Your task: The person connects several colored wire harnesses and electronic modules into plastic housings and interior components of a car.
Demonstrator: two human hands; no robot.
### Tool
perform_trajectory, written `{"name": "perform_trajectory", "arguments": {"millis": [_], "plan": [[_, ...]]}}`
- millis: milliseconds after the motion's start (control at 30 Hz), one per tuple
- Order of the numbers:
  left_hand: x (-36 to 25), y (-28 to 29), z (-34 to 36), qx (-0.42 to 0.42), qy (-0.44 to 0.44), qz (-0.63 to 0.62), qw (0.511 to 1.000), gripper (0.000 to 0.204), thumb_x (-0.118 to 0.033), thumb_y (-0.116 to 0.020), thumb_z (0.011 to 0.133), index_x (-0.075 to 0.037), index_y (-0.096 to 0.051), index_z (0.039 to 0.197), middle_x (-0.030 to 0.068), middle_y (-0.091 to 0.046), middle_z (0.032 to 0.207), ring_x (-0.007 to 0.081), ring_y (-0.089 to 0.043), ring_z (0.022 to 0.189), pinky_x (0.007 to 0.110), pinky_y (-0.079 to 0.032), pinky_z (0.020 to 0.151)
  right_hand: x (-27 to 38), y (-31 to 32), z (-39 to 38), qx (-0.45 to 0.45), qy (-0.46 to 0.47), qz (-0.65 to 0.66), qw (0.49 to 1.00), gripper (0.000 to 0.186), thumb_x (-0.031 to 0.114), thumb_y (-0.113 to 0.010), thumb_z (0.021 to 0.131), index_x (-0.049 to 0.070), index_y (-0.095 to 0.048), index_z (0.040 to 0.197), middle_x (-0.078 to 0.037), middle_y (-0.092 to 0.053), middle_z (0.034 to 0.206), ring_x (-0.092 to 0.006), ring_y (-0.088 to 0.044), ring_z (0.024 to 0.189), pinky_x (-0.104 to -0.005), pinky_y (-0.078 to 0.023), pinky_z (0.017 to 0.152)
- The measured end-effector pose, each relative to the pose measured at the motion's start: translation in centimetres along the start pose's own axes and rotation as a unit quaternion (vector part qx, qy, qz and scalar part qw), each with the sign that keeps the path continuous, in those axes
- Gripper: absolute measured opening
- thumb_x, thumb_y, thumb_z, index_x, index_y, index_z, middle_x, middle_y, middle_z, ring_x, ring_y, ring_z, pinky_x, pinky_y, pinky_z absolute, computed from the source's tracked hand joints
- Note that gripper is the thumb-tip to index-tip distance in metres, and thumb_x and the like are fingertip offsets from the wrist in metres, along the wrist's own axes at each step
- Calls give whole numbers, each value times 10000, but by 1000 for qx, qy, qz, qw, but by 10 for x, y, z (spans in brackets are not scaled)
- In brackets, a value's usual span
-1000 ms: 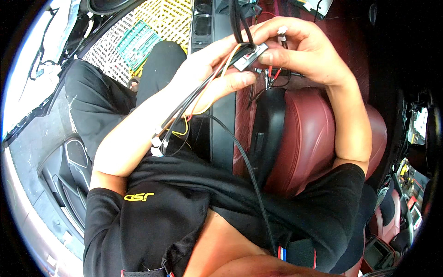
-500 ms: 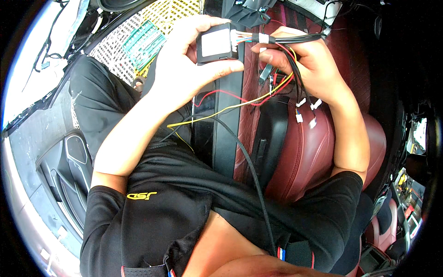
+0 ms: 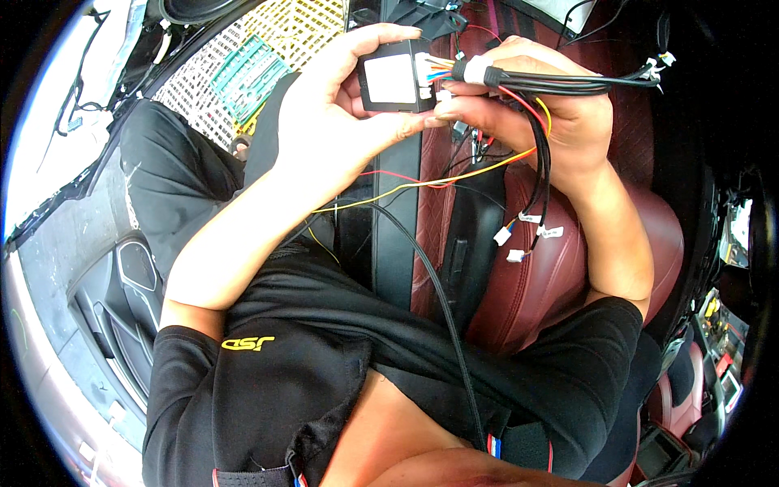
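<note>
A small black electronic module box (image 3: 391, 79) with a blank-looking white label sits in my left hand (image 3: 329, 109), fingers behind it and thumb along its lower edge. Coloured wires leave a white plug on its right side and gather into a black-wrapped wiring harness (image 3: 560, 81). My right hand (image 3: 560, 122) is closed at the harness, thumb and fingertips pinching a small white connector (image 3: 443, 96) close beside the box. Whether that connector touches the box is hard to see. Below the right hand, black leads dangle with white plugs (image 3: 510, 243) at their ends.
Behind the hands is a dark red leather seat (image 3: 540, 260). A yellow wire (image 3: 422, 185) and a black cable (image 3: 434, 276) cross in front of me. Teal and yellow plastic grating (image 3: 251, 77) lies at the upper left, above a car door panel (image 3: 114, 300).
My right hand has moved in toward the module box, its thumb now close to my left thumb. The box has shifted slightly right, and the harness end now stretches farther right.
</note>
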State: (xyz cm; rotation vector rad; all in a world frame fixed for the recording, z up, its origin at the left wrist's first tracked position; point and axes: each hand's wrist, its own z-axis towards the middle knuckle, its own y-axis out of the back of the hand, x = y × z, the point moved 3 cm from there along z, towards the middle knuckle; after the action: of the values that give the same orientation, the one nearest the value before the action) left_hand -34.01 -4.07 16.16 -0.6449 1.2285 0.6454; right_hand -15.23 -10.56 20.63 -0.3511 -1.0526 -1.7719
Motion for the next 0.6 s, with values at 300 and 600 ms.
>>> {"name": "perform_trajectory", "arguments": {"millis": [300,600], "plan": [[3,-4,-3,-43,41,31,998,671,83,-797,766,1,-521,1372,109,-657,1165,138,-675,978,258,-603,770,7,-2,2,7,50,-95,994,224,-3,-794,801,-53,-730,1010,-142,-746,917,-255,-697,804,-338,-551,719],[8,-1,-5,-34,-13,110,993,691,71,-810,764,9,-518,1387,113,-654,1195,184,-657,1091,322,-565,960,11,-4,2,7,106,-187,977,269,-15,-805,745,-36,-731,1003,-122,-737,912,-287,-685,775,-363,-542,690]]}}
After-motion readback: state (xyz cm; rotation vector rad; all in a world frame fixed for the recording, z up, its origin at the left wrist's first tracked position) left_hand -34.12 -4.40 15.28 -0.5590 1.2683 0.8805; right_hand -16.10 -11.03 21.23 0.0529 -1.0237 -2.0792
